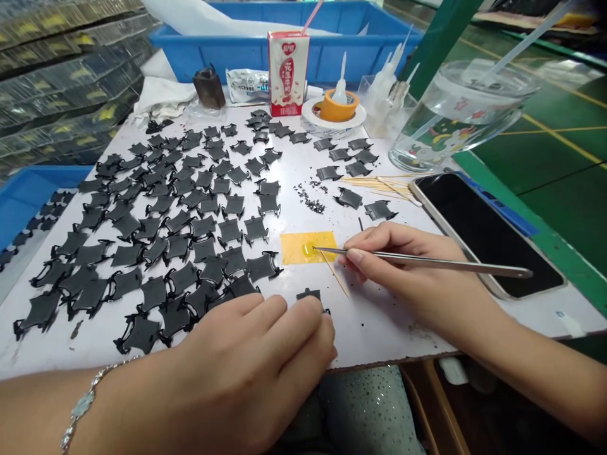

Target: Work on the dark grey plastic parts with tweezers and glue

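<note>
The black part [309, 294], at my left grip [260, 360] near the surface's [379, 335] front edge, looks light, stiff and slick, its thin corners fragile; I'd hold its flat body. That grip seems pinched on it, fingertips hidden. My right grip [412, 278] clamps tweezers [455, 264], tips at the drop [307, 250] on yellow tape [291, 254].

Illumination is bright, probably from overhead; shadows on the table [374, 338] are soft. Wide-angle distortion stretches the glass mug [455, 123]; stacked trays [61, 82] at upper left are blurred.
</note>
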`<state>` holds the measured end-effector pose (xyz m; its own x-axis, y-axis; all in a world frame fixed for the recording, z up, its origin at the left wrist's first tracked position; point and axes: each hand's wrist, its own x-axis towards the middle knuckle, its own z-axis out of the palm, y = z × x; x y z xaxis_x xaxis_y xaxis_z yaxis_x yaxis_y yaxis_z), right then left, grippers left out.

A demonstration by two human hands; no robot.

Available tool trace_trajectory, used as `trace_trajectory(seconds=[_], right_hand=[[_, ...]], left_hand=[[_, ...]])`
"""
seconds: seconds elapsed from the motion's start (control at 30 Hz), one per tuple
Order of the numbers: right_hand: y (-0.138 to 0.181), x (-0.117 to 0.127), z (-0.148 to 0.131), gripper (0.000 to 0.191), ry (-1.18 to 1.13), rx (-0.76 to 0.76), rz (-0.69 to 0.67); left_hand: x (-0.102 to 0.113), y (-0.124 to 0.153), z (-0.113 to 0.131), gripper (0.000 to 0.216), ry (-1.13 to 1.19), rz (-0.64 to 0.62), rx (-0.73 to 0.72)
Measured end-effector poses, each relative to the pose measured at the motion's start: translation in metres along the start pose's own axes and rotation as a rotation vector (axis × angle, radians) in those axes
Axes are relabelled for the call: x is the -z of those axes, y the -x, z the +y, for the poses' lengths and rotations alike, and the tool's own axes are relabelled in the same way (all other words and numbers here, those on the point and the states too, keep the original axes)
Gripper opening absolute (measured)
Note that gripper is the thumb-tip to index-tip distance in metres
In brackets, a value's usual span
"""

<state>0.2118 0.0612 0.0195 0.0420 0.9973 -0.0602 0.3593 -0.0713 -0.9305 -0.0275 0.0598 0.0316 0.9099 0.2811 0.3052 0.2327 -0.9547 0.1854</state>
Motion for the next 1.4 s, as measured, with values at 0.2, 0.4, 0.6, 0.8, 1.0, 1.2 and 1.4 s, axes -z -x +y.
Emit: trace_trajectory(seconds=[0.2, 0.4, 0.6, 0.8, 1.0, 1.2, 1.4], right_hand=[[0.0, 0.003, 0.006, 0.017, -0.224, -0.025, 0.005], [0.009, 0.002, -0.001, 0.02, -0.143, 0.115, -0.112], [0.01, 0.003, 0.003, 0.02, -0.129, 0.033, -0.217], [0.01, 0.001, 0.001, 0.02, -0.125, 0.033, -0.228], [0.011, 0.003, 0.001, 0.02, -0.082, 0.056, -0.216], [0.01, 0.002, 0.003, 0.02, -0.087, 0.093, -0.228], [0.011, 0.001, -0.002, 0.02, -0.022, 0.102, -0.215]], left_hand=[[-0.003, -0.003, -0.001, 0.032, -0.111, -0.013, 0.015], [0.004, -0.003, 0.001, 0.042, -0.226, -0.003, -0.031], [-0.002, 0.004, 0.006, 0.036, -0.251, -0.037, -0.006], [-0.004, 0.005, 0.007, 0.036, -0.237, -0.015, 0.01], [0.004, 0.0, 0.004, 0.036, -0.238, -0.068, -0.019], [0.002, 0.001, 0.004, 0.035, -0.225, -0.069, -0.024], [0.002, 0.002, 0.005, 0.035, -0.215, -0.06, -0.013]])
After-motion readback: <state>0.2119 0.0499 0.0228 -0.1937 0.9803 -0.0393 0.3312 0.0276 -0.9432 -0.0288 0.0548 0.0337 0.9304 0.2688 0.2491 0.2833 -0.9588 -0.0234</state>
